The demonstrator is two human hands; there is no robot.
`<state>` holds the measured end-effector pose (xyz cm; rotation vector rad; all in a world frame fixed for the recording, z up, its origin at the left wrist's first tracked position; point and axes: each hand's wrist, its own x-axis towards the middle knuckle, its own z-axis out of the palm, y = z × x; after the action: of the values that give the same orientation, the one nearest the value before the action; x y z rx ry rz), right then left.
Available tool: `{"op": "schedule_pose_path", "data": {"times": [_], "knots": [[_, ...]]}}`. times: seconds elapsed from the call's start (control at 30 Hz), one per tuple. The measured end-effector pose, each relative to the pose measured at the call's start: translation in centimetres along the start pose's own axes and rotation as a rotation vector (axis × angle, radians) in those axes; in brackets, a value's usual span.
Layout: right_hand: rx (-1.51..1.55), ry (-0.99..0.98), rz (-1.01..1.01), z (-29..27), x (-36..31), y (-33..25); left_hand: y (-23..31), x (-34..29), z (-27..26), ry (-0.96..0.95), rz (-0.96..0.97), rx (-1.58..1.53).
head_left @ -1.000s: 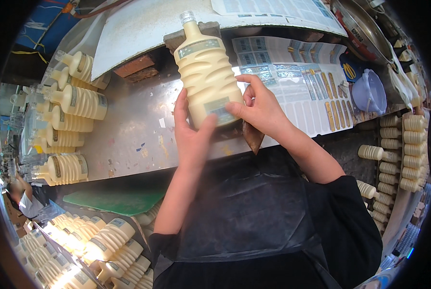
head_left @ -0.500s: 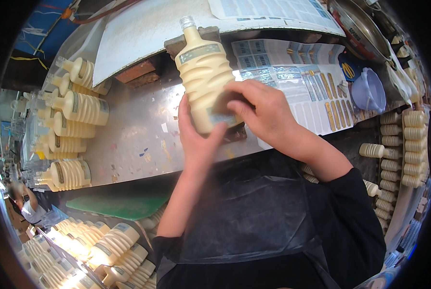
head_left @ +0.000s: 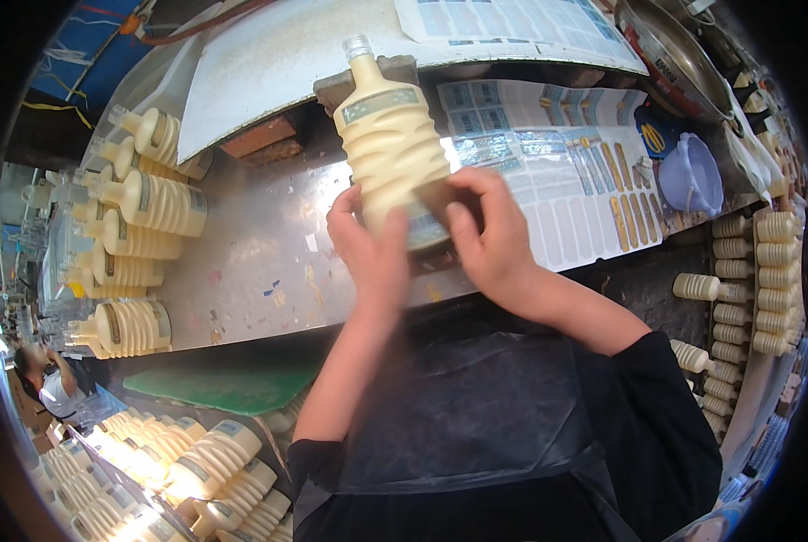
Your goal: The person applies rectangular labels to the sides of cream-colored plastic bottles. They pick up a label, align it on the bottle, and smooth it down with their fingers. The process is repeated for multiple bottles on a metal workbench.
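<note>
A cream bottle (head_left: 390, 149) with wavy ridges and a clear glass neck lies on its back, neck pointing away. A shiny patterned label crosses its shoulder, and another shows near its base, partly covered by my fingers. My left hand (head_left: 370, 257) is closed round the lower left side, its thumb smeared by motion across the front. Against the lower right edge, my right hand (head_left: 499, 239) grips with bent fingers and thumb. A rough block (head_left: 331, 90) sits under the bottle's neck end.
Label sheets (head_left: 548, 199) with gold and silver strips lie right of the bottle, beside a lavender bucket (head_left: 693, 172). Bottles stack at left (head_left: 164, 203), lower left (head_left: 214, 456) and right (head_left: 774, 271). Bricks (head_left: 257, 137) support a white board (head_left: 286, 68). Another person (head_left: 60, 384) is at far left.
My right hand has slid from the front of the bottle to its lower right edge. My left fingers have drawn back slightly along the left side, and the thumb has risen.
</note>
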<state>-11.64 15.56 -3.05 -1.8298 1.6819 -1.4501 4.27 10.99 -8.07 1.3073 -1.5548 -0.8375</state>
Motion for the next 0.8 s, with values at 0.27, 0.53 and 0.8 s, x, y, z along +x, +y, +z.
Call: {"op": "schedule_pose_path", "data": {"times": [0.27, 0.53, 0.8], "knots": [[-0.033, -0.069, -0.087, -1.4, 1.6, -0.1, 0.9, 0.4, -0.6, -0.056, -0.141, -0.305], [-0.213, -0.181, -0.684, -0.2, 1.6, -3.9, 1.7, 1.7, -1.9, -0.044, -0.348, -0.664], [-0.167, -0.266, -0.628, 1.4, 1.4, -4.5, 0.8, 2.2, -2.8, -0.087, -0.351, -0.762]]}}
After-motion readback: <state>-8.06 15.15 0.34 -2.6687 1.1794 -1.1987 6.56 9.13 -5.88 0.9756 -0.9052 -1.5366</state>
